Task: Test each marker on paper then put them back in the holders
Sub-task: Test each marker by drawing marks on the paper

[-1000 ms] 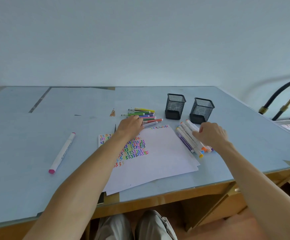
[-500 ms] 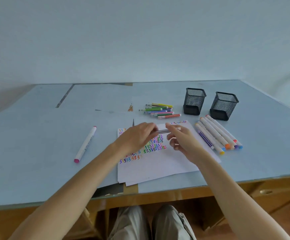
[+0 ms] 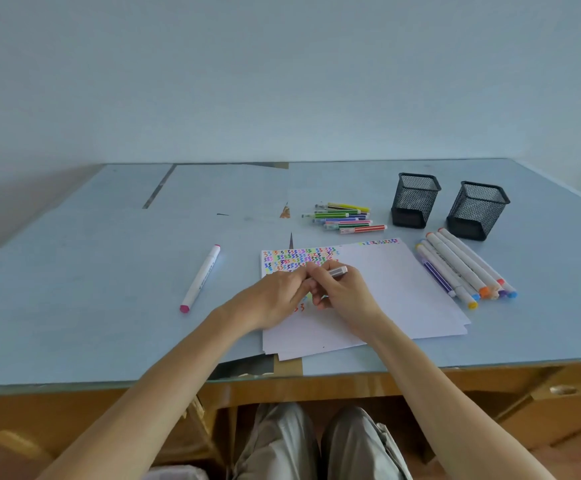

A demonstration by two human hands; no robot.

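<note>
Both hands meet over the paper [image 3: 386,289] with one thin marker [image 3: 337,271] between them, so here's how it lies, left to right.

Way off to the left of the fingers, well apart, a fat white marker with a pink end [image 3: 200,278] sits on the table [image 3: 74,289] by itself.

Left hand [image 3: 275,299]: fingers curled in, tips pinching the near end of the thin marker right where the two hands touch. Can't tell if that's the cap or the barrel, the fingers hide it.

Right hand [image 3: 347,296]: fingers wrapped round the barrel, and the far end pokes out up and to the right past the knuckles. So the long axis runs from the left fingertips out toward the right, slightly away from the person. If the next move is uncapping, I'd guess the pull goes straight along that line, hands going apart.

Beyond the fingers, a bunch of thin striped markers [image 3: 346,218] lies on the table. Further right and beyond, two mesh holders [image 3: 415,199] stand, looking empty. Just right of the paper, a row of fat white markers [image 3: 465,268] lies on the table. The right hand is nearer the holders for the drop-off later.
</note>
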